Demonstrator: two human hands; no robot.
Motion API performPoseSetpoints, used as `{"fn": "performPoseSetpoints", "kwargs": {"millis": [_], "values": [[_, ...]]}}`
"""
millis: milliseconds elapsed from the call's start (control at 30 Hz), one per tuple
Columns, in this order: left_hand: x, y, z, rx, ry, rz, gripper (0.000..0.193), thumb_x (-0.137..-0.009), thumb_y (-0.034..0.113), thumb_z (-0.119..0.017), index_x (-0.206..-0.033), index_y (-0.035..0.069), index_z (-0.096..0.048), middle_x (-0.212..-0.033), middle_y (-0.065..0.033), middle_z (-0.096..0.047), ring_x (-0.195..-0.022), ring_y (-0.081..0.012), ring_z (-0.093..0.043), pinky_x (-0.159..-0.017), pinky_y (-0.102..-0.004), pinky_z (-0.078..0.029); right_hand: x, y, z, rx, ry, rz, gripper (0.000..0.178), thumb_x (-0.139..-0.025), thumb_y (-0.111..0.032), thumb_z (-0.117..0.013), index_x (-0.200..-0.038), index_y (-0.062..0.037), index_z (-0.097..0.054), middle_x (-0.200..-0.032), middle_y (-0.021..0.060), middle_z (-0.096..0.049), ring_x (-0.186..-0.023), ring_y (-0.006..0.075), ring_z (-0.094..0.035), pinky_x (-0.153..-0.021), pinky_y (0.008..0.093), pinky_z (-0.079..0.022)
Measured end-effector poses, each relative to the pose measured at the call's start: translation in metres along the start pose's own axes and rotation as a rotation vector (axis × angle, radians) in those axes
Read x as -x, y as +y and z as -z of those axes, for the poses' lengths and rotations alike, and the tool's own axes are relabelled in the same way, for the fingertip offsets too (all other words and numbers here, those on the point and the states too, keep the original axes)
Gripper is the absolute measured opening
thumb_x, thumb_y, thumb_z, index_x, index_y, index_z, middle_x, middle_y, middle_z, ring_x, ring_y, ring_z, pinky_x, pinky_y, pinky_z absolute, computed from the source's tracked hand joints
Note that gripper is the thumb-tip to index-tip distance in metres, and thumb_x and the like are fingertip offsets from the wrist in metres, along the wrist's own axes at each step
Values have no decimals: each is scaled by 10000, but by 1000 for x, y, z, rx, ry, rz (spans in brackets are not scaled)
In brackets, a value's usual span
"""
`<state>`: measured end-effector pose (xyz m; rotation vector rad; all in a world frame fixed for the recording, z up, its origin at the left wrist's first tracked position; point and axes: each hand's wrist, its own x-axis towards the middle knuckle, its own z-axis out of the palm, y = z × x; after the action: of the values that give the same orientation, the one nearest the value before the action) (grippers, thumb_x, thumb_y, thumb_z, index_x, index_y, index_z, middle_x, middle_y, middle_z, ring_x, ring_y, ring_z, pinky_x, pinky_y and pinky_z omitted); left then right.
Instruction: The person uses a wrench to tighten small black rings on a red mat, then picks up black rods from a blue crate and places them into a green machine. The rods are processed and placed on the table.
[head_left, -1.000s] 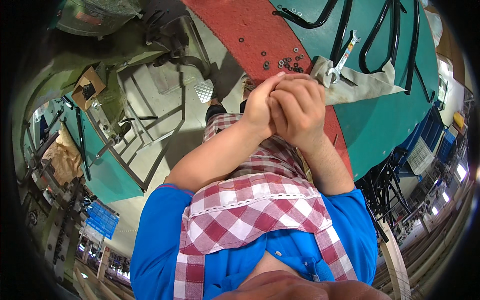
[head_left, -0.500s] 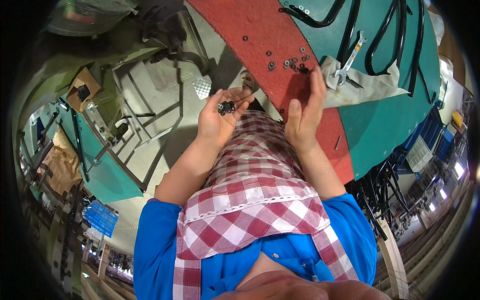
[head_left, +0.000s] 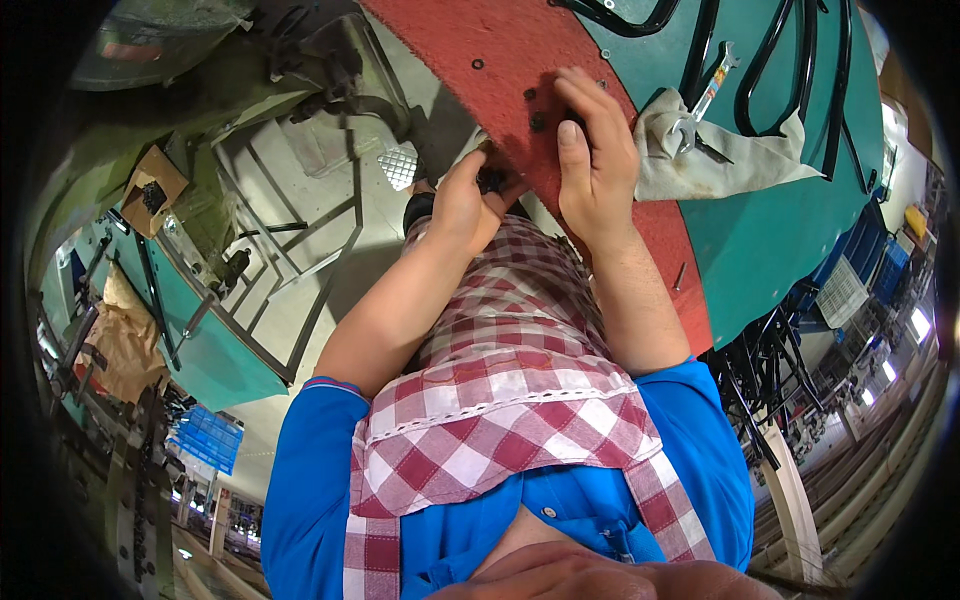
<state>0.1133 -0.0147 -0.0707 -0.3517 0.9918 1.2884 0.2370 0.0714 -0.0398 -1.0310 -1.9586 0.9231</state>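
My left hand (head_left: 464, 208) is cupped at the near edge of the red mat (head_left: 455, 45), its palm tipped toward the mat. In it lies a small heap of black nuts (head_left: 491, 180), partly hidden by the fingers. Over the mat, my right hand (head_left: 602, 172) has its fingers stretched out and slightly bent, palm turned left. A few loose dark rings (head_left: 531, 94) lie just left of its fingers, and another small ring (head_left: 477, 64) sits farther off. What lies beneath the right hand is hidden.
Right of the mat, a wrench (head_left: 718, 78) rests on a pale cloth (head_left: 745, 165) on the green tabletop (head_left: 750, 270). Black bent tubes (head_left: 840, 90) lie around it. A small bolt (head_left: 680, 277) is on the mat. A cardboard box (head_left: 153, 190) stands at far left.
My left hand has moved right and up to the mat's edge, turning its palm inward. My right hand has moved left across the mat, over where several small rings lay.
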Motion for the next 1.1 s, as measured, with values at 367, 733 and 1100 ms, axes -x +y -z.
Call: {"fn": "performPoseSetpoints", "kwargs": {"millis": [367, 733, 1100], "values": [[-4, 3, -3, 53, 12, -35, 353, -999, 206, -368, -1245, 14, -535, -1215, -109, -592, -1123, -236, -568, -972, -434, -475, -6, 11, 11, 15, 170, -32, 348, -998, -217, -454, -1202, 24, -600, -1313, 183, -569, -1226, 297, -536, -1033, 369, -407], [-5, 2, -7, 8, 37, -81, 346, -1002, 210, -360, -1207, 5, -551, -1166, -109, -604, -1084, -235, -577, -985, -425, -460, -18, 0, -16, -568, -10, -25, 419, -1027, -234, -385, -966, 50, -686, -1076, 179, -687, -1068, 276, -635, -954, 359, -463], [-6, 5, -16, 30, 32, -148, 367, -1019, 223, -319, -1236, 12, -528, -1209, -102, -580, -1104, -231, -565, -993, -423, -452, -17, 3, -11, -180, 160, 1, 336, -1011, -198, -427, -1037, 24, -677, -1198, 165, -642, -1107, 265, -606, -964, 347, -447]]}}
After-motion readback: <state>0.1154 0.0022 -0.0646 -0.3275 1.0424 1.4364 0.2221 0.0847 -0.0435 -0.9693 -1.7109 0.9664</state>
